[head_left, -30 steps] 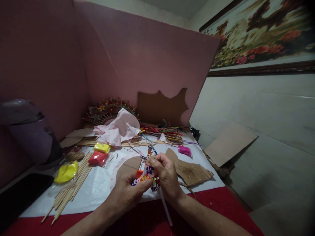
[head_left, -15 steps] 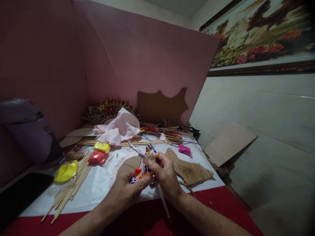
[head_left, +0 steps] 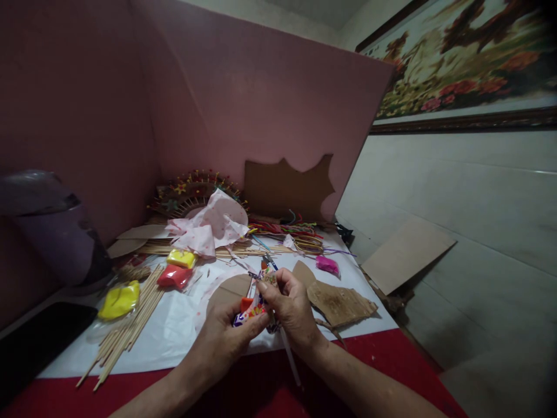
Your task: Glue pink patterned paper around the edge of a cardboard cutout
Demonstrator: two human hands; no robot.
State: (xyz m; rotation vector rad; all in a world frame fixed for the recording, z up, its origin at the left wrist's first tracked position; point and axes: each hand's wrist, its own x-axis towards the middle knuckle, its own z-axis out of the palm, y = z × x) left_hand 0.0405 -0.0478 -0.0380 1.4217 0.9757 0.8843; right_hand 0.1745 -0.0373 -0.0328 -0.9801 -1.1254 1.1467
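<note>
Between my two hands is a small piece of patterned fabric (head_left: 256, 310) in white, purple, red and orange. My left hand (head_left: 228, 328) pinches its lower left part between thumb and fingers. With thumb and fingertips, my right hand (head_left: 290, 305) grips its upper right part. Fingers hide much of the piece, so its full shape cannot be made out. A thin white stick (head_left: 290, 357) sticks out below my right hand. Just beyond the hands lie scissors (head_left: 270, 262), partly covered, and a round cardboard piece (head_left: 230, 290) on pink-dotted cloth.
Bamboo sticks (head_left: 130, 334) and packets of yellow (head_left: 118, 302) and red clay (head_left: 174, 277) lie left. A pink packet (head_left: 327, 265) and torn cardboard (head_left: 342, 305) lie right. Crumpled dotted cloth (head_left: 213, 226) and colored pipe cleaners (head_left: 282, 228) are behind. A black flat object (head_left: 47, 342) sits far left.
Both hands keep their hold on the patterned fabric, with only slight finger movement. The whole view has shifted a little; the things on the table lie as before.
</note>
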